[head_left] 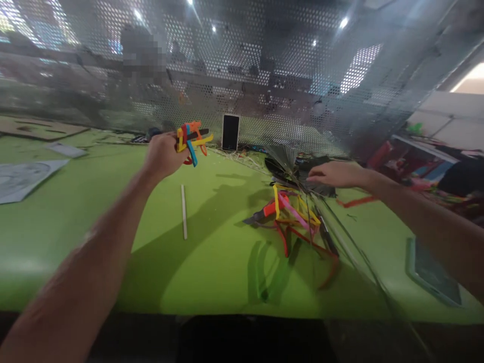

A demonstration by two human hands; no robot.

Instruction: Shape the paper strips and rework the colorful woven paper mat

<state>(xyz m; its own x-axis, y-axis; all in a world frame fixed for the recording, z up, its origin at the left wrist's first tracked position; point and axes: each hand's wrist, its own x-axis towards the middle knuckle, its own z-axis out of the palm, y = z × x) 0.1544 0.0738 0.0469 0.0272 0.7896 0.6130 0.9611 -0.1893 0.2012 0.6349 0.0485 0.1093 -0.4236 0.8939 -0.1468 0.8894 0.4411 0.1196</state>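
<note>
My left hand [164, 155] is raised over the table, closed around a small woven piece of coloured strips [192, 141] in yellow, red, blue and orange. Its far side shows past the fingers. My right hand [336, 174] is stretched out over dark dried fan-shaped leaves [285, 164], its fingers fairly straight; whether they touch the leaves I cannot tell. Just below lies a tangle of yellow, pink and red strips [298, 214] with an orange-handled knife [266, 210] among them. A thin pale stick [184, 212] lies between my arms.
The green table [215, 262] ends at a perforated metal screen [196, 85]. A phone [230, 132] leans upright against it. Paper sheets [28, 176] lie at left. A tablet-like object [434, 272] sits at right, near long thin stems [355, 247]. A cluttered box [416, 156] stands behind.
</note>
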